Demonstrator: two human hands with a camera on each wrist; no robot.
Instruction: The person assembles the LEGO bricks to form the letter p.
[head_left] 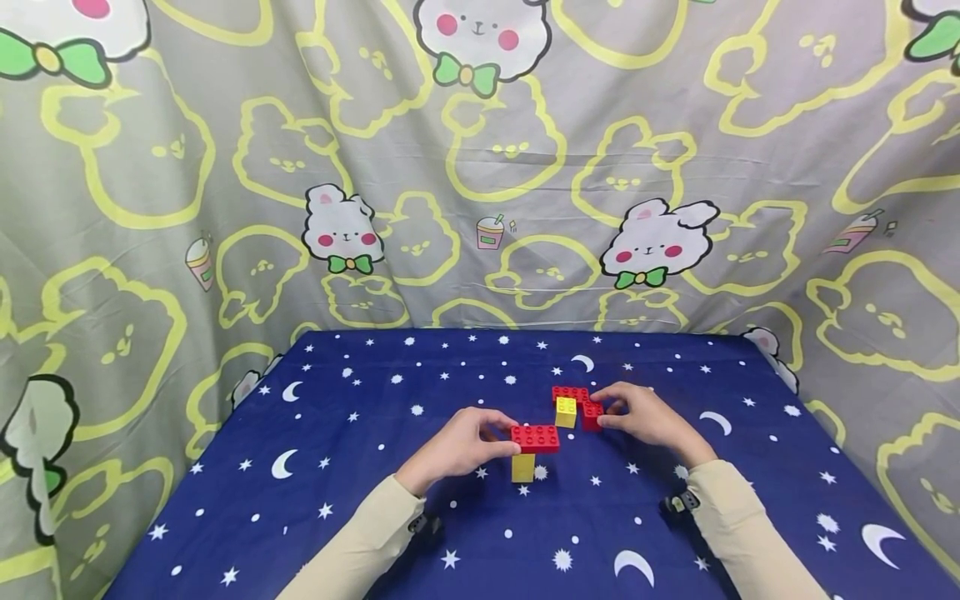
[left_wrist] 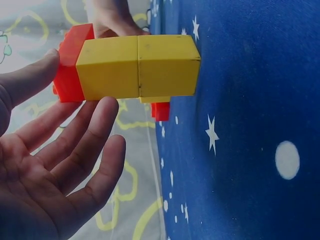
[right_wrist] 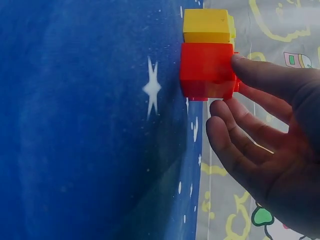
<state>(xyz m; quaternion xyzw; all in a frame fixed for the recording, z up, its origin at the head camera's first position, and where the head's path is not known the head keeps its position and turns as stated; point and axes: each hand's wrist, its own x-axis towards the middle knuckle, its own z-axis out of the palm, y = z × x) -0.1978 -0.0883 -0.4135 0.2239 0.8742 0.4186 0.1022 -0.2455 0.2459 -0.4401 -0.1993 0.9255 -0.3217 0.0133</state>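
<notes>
My left hand [head_left: 467, 443] pinches the end of a red toy building brick [head_left: 535, 438] with studs on top. Beneath that brick is a yellow column [head_left: 522, 469]; in the left wrist view two yellow blocks [left_wrist: 110, 67] join along a seam. Further right and back, my right hand [head_left: 651, 419] holds a red brick [head_left: 592, 415] between thumb and fingers. Beside it is a studded yellow brick [head_left: 566, 412], and behind them lies another red brick [head_left: 570, 393]. In the right wrist view the held red brick [right_wrist: 207, 67] sits close against the yellow one [right_wrist: 206, 25].
A dark blue cloth [head_left: 375, 500] with white stars and moons covers the table. Behind it hangs a grey curtain [head_left: 420, 167] printed with yellow outlines and white cartoon animals. A small black device [head_left: 681, 502] is strapped at the right wrist.
</notes>
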